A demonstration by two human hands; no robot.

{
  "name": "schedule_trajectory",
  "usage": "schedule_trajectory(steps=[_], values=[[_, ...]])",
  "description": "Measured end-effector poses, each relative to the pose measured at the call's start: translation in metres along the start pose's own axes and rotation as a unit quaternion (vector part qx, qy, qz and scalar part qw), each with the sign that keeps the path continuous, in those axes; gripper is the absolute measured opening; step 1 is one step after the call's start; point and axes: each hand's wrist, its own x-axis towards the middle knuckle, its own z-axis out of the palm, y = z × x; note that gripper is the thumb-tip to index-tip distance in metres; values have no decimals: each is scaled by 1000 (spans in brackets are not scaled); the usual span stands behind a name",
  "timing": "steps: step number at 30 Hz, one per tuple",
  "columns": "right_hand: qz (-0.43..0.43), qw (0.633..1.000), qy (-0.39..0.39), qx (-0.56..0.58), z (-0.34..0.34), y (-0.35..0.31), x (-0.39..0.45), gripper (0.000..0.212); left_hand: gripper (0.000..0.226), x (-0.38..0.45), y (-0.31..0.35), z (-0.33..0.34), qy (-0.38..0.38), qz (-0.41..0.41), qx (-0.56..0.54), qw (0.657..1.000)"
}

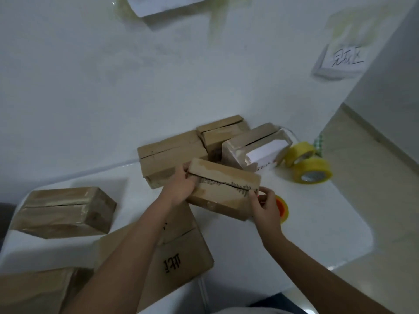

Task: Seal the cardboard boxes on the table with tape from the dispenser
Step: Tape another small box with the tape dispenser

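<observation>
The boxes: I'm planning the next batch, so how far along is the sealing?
Looks done: the box at left has glossy tape over its seam. In hand: the left hand grips the held box and the right hand pinches at its seam end. Left: the rear boxes show open seams.

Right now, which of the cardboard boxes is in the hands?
The box with the dark-marked seam, mid-table: left hand grips its left end, right hand pinches at its right end. The others lie untouched.

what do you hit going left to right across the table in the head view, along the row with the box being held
lone box at the left → left hand → held box → right hand → orange-cored tape roll → pair of yellow tape rolls
</observation>
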Motion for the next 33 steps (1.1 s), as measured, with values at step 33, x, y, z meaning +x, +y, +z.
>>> schedule_trajectory(steps=[33], values=[[-101,893,-217,-381,-33,77,86,58,82,22,-77,48,-166,219,428,861]])
